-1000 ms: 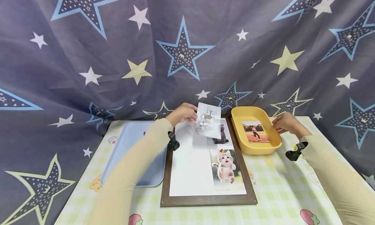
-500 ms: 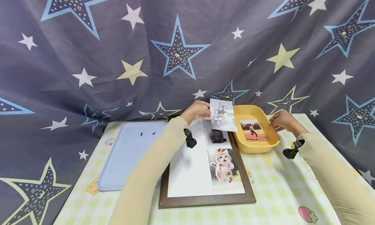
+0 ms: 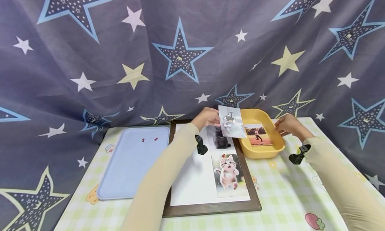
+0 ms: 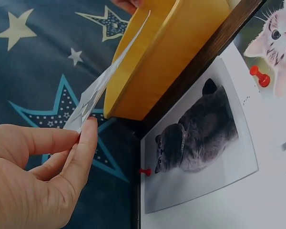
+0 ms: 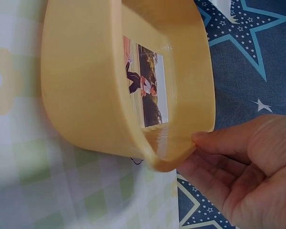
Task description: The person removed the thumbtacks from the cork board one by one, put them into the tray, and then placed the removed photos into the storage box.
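My left hand (image 3: 208, 118) pinches the edge of a pale photo (image 3: 231, 122) between thumb and fingers, above the board and the near-left rim of a yellow basin (image 3: 263, 153). At the basin's right side, my right hand (image 3: 289, 125) grips the rim, thumb on the inside, as the right wrist view shows. A photo of a running person (image 3: 259, 136) lies in the basin. On the framed white board (image 3: 192, 183) are a grey cat photo (image 4: 195, 129) and a kitten photo (image 3: 230, 176), each with a red pushpin (image 4: 260, 76) at its top.
A light blue tray (image 3: 127, 172) with a couple of red pushpins (image 3: 155, 139) stands left of the board. The table has a green checked cloth (image 3: 285, 197). Behind it hangs a dark curtain (image 3: 120, 34) with stars.
My left hand has carried the pale photo to the right, from over the board toward the basin, uncovering more of the tray. My right hand stays on the basin's rim.
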`<state>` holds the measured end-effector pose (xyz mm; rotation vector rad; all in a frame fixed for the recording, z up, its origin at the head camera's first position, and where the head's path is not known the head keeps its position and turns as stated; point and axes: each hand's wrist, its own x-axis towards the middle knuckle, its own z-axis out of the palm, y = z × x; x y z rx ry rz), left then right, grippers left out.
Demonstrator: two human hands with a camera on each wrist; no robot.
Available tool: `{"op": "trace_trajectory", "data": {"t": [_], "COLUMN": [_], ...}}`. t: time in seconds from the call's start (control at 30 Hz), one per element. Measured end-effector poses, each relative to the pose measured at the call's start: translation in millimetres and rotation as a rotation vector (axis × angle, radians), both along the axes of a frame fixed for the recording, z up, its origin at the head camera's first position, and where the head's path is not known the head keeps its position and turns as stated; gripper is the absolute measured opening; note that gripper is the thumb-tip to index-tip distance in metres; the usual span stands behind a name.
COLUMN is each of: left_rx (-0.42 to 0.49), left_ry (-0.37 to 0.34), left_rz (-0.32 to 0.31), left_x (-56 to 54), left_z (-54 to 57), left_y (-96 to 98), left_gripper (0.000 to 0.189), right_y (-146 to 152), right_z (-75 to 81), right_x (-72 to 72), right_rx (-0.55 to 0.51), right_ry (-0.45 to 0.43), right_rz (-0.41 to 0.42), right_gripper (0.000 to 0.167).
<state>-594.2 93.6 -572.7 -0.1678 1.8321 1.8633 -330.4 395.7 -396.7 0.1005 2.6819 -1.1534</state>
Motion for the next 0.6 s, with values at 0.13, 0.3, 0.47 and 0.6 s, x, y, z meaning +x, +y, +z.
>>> {"op": "trace_trajectory", "data": {"t": [0.13,0.3,0.47,0.6], "left_rx": [0.009,-0.014,-0.022,-0.038], "left_ry": [-0.009,-0.015,-0.024,-0.015], "left_rz": [0.011,0.023,0.023,0.024], "left_x": [-12.1,-7.4,7.9,56.0], "left_z": [-16.5,-16.1,-1.3,45.0], "left_y": [7.9,13.6,17.1,14.3], "left_gripper": [0.061,0.06,0.056,0.051], "right_y": [1,0,-1,-1], "right_z": [-0.8,-1.1,-0.7,0.0], "right_x": [-0.7,-0.9,-0.5,-0.3], "right_rx": [0.0,0.0,0.004,0.011], "right_ry": [0.001,-0.003,-0.002,-0.004], "right_rz": [-0.003,-0.005,-0.003,-0.007], "right_gripper": [0.031,0.03,0.03,0.03]}}
